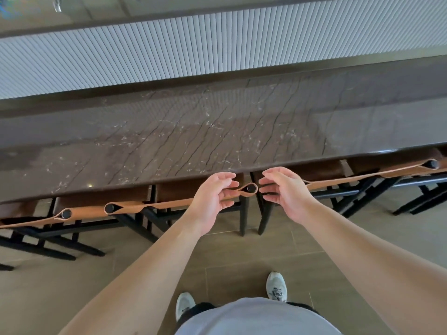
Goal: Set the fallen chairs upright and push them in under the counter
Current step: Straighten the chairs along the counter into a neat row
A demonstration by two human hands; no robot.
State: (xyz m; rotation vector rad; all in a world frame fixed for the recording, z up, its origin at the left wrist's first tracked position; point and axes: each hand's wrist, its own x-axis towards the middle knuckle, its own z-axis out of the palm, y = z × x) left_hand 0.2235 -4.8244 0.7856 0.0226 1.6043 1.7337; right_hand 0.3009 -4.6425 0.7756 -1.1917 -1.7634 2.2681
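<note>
Several chairs with tan leather backrests and black frames stand upright, tucked under the dark marble counter (pixel 217 131). My left hand (pixel 212 197) hovers at the right end of the middle chair's backrest (pixel 169 203), beside its black post top (pixel 251 188). Its fingers are loosely curved and spread around the strap without closing on it. My right hand (pixel 283 189) covers the left end of the neighbouring chair's backrest (pixel 350 177), fingers relaxed and pointing left. That chair's near post is hidden under the hand.
A further chair (pixel 36 220) stands at the far left and another post top (pixel 431 163) shows at the far right. A ribbed white wall panel (pixel 217 49) rises behind the counter. I stand on a brown tiled floor (pixel 121 274), with my shoes (pixel 275 286) below.
</note>
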